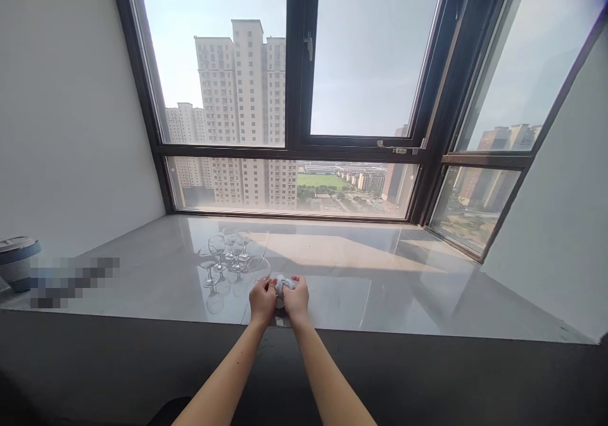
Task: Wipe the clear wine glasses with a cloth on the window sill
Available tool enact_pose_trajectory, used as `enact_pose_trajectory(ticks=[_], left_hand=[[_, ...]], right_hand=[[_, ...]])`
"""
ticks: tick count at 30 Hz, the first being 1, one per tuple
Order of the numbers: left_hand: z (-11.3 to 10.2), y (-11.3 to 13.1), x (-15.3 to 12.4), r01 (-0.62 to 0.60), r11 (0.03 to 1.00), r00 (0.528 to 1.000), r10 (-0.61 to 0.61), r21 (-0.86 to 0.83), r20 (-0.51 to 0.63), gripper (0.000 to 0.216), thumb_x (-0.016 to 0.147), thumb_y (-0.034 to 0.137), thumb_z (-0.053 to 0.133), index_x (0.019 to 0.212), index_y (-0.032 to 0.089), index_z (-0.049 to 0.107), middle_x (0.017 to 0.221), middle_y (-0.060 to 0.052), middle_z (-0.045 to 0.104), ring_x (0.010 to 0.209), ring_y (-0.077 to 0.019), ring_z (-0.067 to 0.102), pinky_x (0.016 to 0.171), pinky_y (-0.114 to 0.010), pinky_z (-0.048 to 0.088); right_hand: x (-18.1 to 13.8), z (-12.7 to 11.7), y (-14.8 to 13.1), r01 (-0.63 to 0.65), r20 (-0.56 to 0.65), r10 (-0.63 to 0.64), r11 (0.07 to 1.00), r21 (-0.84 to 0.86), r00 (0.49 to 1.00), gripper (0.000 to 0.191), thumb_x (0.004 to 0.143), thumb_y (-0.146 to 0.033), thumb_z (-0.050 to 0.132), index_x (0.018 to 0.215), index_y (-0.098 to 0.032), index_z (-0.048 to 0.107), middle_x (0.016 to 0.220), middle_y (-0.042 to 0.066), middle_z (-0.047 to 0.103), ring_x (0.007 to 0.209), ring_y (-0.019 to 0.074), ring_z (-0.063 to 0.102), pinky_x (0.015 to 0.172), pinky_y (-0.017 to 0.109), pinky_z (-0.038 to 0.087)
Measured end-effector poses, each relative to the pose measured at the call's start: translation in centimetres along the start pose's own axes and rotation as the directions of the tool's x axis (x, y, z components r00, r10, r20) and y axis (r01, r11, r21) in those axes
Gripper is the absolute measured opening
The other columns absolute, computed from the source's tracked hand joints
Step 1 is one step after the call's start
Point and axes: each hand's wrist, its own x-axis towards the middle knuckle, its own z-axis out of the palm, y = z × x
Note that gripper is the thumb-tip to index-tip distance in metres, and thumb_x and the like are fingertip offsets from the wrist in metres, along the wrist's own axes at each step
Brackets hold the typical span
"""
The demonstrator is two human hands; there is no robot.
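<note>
Both of my hands are together over the front part of the glossy window ledge. A pale grey-white cloth is bunched between them. My left hand is closed on the cloth's left side, and my right hand grips it from the right. Whether a glass is wrapped inside the cloth, I cannot tell. Just beyond my left hand a clear round glass piece shows its rim; its lower part is hidden. Several clear stemmed glasses stand upright in a cluster farther left, with reflections below them.
The tiled ledge ends at a straight front edge near my wrists. Behind it rises a dark-framed window with tall buildings outside. A blue-and-white container stands at the far left, beside a blurred-out patch. White walls flank the ledge.
</note>
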Motion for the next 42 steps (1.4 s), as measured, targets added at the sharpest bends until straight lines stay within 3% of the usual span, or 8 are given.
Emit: enact_pose_trajectory(ticks=[4, 10, 19, 24, 26, 30, 35, 42], left_hand=[[-0.2, 0.3, -0.2, -0.014, 1.000, 1.000, 0.014, 0.009, 0.020, 0.035, 0.086, 0.041, 0.045, 0.064, 0.018, 0.061, 0.084, -0.009, 0.070, 0.076, -0.0177, 0.061, 0.067, -0.024, 0.038], [-0.2, 0.8, -0.8, -0.111, 0.991, 0.984, 0.099, 0.079, 0.149, 0.028, 0.086, 0.026, 0.043, 0.065, 0.018, 0.058, 0.066, -0.002, 0.064, 0.060, -0.0114, 0.051, 0.058, -0.022, 0.029], [-0.1, 0.5, -0.7, -0.162, 0.986, 0.961, 0.168, -0.048, 0.218, 0.024, 0.083, 0.030, 0.047, 0.075, 0.019, 0.066, 0.070, -0.002, 0.068, 0.065, -0.0138, 0.057, 0.062, -0.022, 0.035], [-0.6, -0.1, 0.0, -0.013, 0.988, 1.000, 0.015, -0.155, 0.010, 0.039, 0.082, 0.048, 0.048, 0.069, 0.016, 0.066, 0.067, -0.005, 0.067, 0.066, -0.0169, 0.059, 0.062, -0.024, 0.040], [-0.8, -0.1, 0.1, 0.069, 0.978, 0.991, -0.091, -0.198, -0.100, 0.042, 0.081, 0.051, 0.048, 0.069, 0.015, 0.066, 0.069, -0.007, 0.067, 0.067, -0.0187, 0.061, 0.062, -0.026, 0.041], [-0.9, 0.3, -0.2, 0.044, 0.982, 0.991, -0.066, -0.184, -0.114, 0.038, 0.083, 0.049, 0.047, 0.073, 0.017, 0.066, 0.075, -0.008, 0.070, 0.072, -0.0206, 0.063, 0.066, -0.028, 0.044], [-0.2, 0.7, -0.7, -0.097, 0.993, 0.989, 0.088, -0.065, -0.121, 0.034, 0.084, 0.041, 0.045, 0.090, 0.017, 0.069, 0.097, -0.011, 0.070, 0.096, -0.0247, 0.063, 0.086, -0.035, 0.046], [-0.1, 0.8, -1.1, -0.282, 0.959, 0.959, 0.282, 0.017, 0.025, 0.028, 0.083, 0.032, 0.050, 0.104, 0.024, 0.067, 0.115, -0.008, 0.064, 0.117, -0.0248, 0.052, 0.104, -0.039, 0.038]], right_hand=[[-0.9, -0.2, -1.1, 0.148, -0.109, -0.142, 0.987, 0.055, 0.984, 0.030, 0.074, -0.027, 0.053, 0.103, -0.019, 0.055, 0.069, 0.002, 0.066, 0.061, 0.0190, 0.060, 0.059, 0.026, 0.044], [-1.2, -0.5, -3.3, 0.402, -0.049, -0.399, 0.911, 0.097, 0.916, 0.034, 0.082, -0.026, 0.046, 0.115, -0.020, 0.053, 0.081, 0.002, 0.068, 0.070, 0.0183, 0.062, 0.064, 0.025, 0.044], [0.8, -1.1, -0.9, 0.361, 0.167, -0.352, 0.932, -0.028, 0.921, 0.036, 0.076, -0.019, 0.043, 0.109, -0.021, 0.056, 0.085, 0.002, 0.069, 0.078, 0.0197, 0.063, 0.072, 0.028, 0.046], [2.1, -2.0, 0.3, 0.247, 0.033, -0.245, 0.963, -0.108, 0.969, 0.035, 0.078, -0.025, 0.047, 0.111, -0.020, 0.056, 0.086, 0.006, 0.069, 0.082, 0.0229, 0.064, 0.076, 0.032, 0.048], [1.9, -2.5, 0.4, 0.260, 0.084, -0.249, 0.952, -0.160, 0.965, 0.042, 0.078, -0.029, 0.052, 0.118, -0.020, 0.054, 0.088, 0.006, 0.069, 0.085, 0.0245, 0.064, 0.078, 0.034, 0.047], [1.2, -3.4, -0.8, 0.300, 0.420, -0.233, 0.949, -0.100, 0.877, 0.059, 0.077, -0.039, 0.061, 0.132, -0.021, 0.045, 0.098, 0.007, 0.068, 0.090, 0.0248, 0.064, 0.082, 0.036, 0.047], [0.4, -3.7, -3.8, 0.513, 0.277, -0.476, 0.855, -0.077, 0.835, 0.085, 0.072, -0.041, 0.068, 0.145, -0.023, 0.027, 0.132, 0.012, 0.052, 0.120, 0.0277, 0.049, 0.099, 0.043, 0.039], [-1.0, -1.4, -6.2, 0.599, 0.467, -0.539, 0.800, 0.024, 0.701, 0.092, 0.070, -0.029, 0.068, 0.147, -0.031, 0.018, 0.119, 0.005, 0.061, 0.096, 0.0230, 0.061, 0.079, 0.036, 0.049]])
